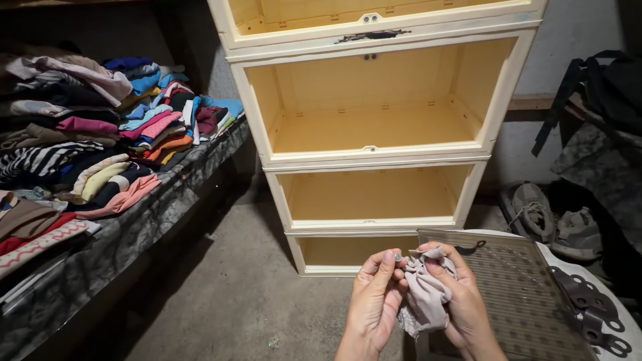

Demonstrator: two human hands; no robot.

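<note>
Pale grey cloth (pixel 425 294) — crumpled, hanging limp.

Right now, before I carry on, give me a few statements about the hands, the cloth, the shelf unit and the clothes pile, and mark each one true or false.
1. Both hands, the left hand and the right hand, grip the small crumpled pale grey-pink cloth. True.
2. The cream plastic shelf unit with open compartments is packed with clothes. False: every compartment in view is bare.
3. The pile of folded multicoloured clothes lies on the dark patterned ledge at the left. True.
4. The cloth lies flat on the grey concrete floor. False: it is held up, bunched between the fingers.
5. A pair of worn grey shoes sits on the floor at the right. True.
</note>
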